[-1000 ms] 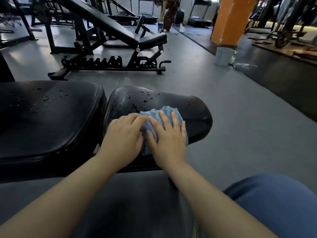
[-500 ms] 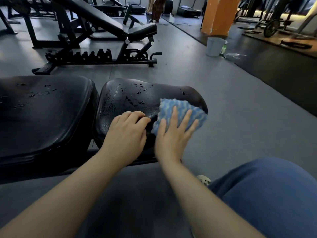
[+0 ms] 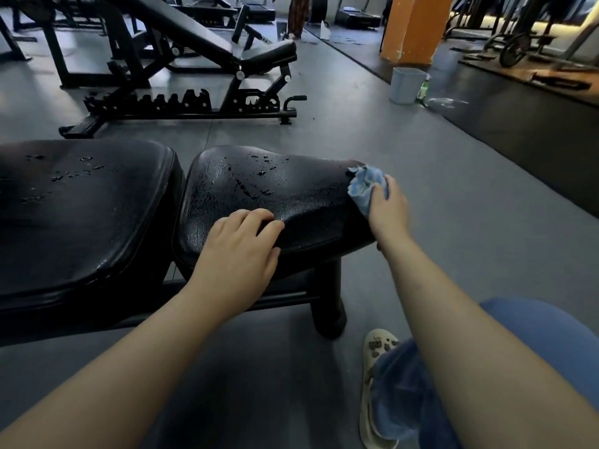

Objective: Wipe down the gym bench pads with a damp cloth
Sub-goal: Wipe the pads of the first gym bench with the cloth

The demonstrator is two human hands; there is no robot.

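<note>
Right hand (image 3: 387, 210): fingers curled round a crumpled blue-and-white damp cloth (image 3: 364, 186), pressing it against the far right end of the small black vinyl seat pad (image 3: 291, 202), where the pad's top surface rolls over into its edge.

Left hand (image 3: 241, 251): holds nothing; fingers loosely bent, fingertips resting on the near part of the same seat pad, apparently bracing.

Seat pad, condition: water droplets and a wet streak remain across the far and middle top; the near part looks smoother and largely free of drops.

Large black vinyl back pad (image 3: 81, 215): just beside the seat pad on the left, separated by a narrow gap; scattered droplets on its far part, apparently not yet wiped.

Surroundings: grey rubber gym floor (image 3: 453, 222); black adjustable incline bench (image 3: 194, 59) beyond; pale grey plastic bucket (image 3: 406, 85) with a green bottle (image 3: 422, 90) just beside it, near an orange pillar (image 3: 415, 27); person's cream clog shoe (image 3: 377, 351) and blue jeans below.

Risks, as judged: 
- Cloth sits at the pad's very end; a stroke carried further could slide off the edge and lose contact.
- Bunched cloth covers little area, so droplets in the pad's middle may be missed.
- Wet vinyl could let the bracing left hand slip.
</note>
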